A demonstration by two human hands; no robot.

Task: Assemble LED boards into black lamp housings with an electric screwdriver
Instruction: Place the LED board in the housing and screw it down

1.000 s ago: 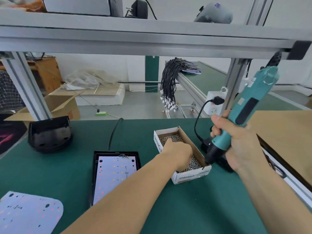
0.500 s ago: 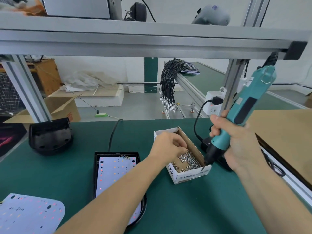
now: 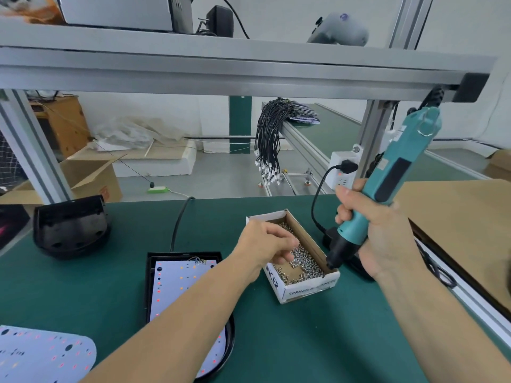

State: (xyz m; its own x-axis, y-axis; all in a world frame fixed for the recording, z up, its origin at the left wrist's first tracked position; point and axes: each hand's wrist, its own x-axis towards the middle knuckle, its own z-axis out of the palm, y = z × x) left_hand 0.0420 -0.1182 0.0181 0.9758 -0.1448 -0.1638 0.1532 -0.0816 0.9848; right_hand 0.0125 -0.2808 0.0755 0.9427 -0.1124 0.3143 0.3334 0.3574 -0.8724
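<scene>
Since a second ago, the left hand (image 3: 265,243) is lifting out of the screw box (image 3: 300,288), fingers curled together; whether they pinch a screw, I cannot tell. An LED board (image 3: 177,288) is lying in the black housing (image 3: 150,272). The box is reading "SPRING". The right hand (image 3: 378,230) is gripping the teal screwdriver (image 3: 387,175).

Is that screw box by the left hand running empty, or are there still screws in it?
Not empty. The open cardboard screw box holds a loose layer of silver screws, with bare cardboard showing in patches. The left hand is over them.
</scene>
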